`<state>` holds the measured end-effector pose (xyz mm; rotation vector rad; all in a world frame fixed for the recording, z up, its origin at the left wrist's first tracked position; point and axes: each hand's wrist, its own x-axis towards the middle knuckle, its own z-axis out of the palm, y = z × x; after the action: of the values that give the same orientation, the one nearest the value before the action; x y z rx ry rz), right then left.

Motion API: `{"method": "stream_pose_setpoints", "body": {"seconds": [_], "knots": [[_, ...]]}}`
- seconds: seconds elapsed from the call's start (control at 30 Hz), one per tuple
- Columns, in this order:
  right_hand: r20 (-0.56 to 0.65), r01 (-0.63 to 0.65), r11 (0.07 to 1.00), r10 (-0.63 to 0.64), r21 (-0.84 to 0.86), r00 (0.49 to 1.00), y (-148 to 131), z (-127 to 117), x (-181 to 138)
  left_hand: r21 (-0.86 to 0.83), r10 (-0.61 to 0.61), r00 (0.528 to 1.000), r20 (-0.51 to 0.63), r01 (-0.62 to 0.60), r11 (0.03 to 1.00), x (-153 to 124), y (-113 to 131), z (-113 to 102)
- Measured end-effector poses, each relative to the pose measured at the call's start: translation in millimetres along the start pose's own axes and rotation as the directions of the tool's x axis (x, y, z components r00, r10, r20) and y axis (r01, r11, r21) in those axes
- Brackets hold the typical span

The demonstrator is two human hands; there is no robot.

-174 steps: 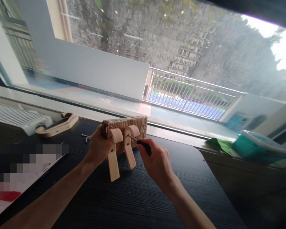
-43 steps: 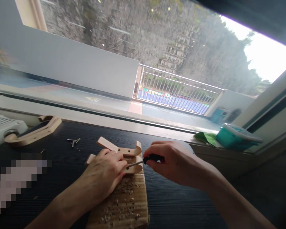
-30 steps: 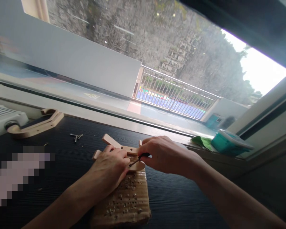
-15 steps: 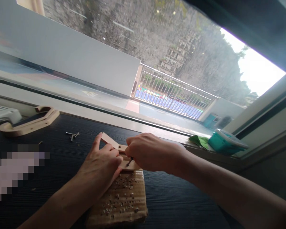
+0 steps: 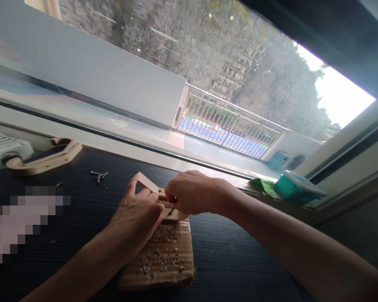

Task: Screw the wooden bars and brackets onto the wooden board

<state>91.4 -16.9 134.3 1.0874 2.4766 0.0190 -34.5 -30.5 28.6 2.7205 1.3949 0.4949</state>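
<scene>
Left hand [image 5: 140, 214] held the near wooden piece [image 5: 178, 216] on the corrugated block [image 5: 162, 262] and touched the far wooden piece [image 5: 147, 183]; right hand [image 5: 192, 191] gripped the screwdriver [image 5: 171, 208], which slanted down-left to the near piece, whose long axis ran left to right above the tabletop [image 5: 233, 260].

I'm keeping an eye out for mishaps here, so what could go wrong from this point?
The tool in the right hand might slip off the wooden piece and jab the left hand, which is close beside it. The cardboard block is pitted with holes, so it might give under pressure. The loose screws could scatter if the table is knocked.
</scene>
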Motion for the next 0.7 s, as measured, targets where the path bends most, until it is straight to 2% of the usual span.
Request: {"method": "stream_pose_setpoints", "body": {"seconds": [0.17, 0.33, 0.47, 0.57, 0.63, 0.7], "knots": [[-0.007, -0.075, 0.995, 0.076, 0.059, 0.997, 1.1, 2.0, 6.0, -0.004, -0.011, 0.999, 0.039, 0.011, 1.0, -0.6, 1.0, -3.5], [0.035, -0.146, 0.982, 0.143, 0.123, 0.989, 1.9, -0.1, 6.3, -0.035, -0.014, 1.0, 0.028, 0.015, 0.999, -1.0, 0.0, -3.3], [-0.029, -0.174, 0.979, 0.178, 0.104, 0.984, 5.0, -8.9, -3.3, -0.004, 0.009, 1.0, -0.004, -0.009, 1.0, -2.0, -2.7, -0.3], [-0.059, -0.078, 0.989, 0.085, 0.123, 0.995, 9.5, -11.7, -11.1, 0.03, 0.017, 0.999, -0.032, -0.016, 0.999, -1.9, -2.9, 0.8], [-0.039, 0.011, 0.986, -0.005, 0.165, 0.999, 12.3, -8.2, -13.6, 0.043, 0.003, 1.0, -0.028, -0.002, 0.999, -1.2, -2.3, 1.5], [-0.053, 0.045, 0.983, -0.036, 0.179, 0.998, 13.8, -1.3, -13.5, 0.062, -0.006, 1.0, -0.016, 0.007, 0.998, -0.5, -1.8, 3.1]]}}
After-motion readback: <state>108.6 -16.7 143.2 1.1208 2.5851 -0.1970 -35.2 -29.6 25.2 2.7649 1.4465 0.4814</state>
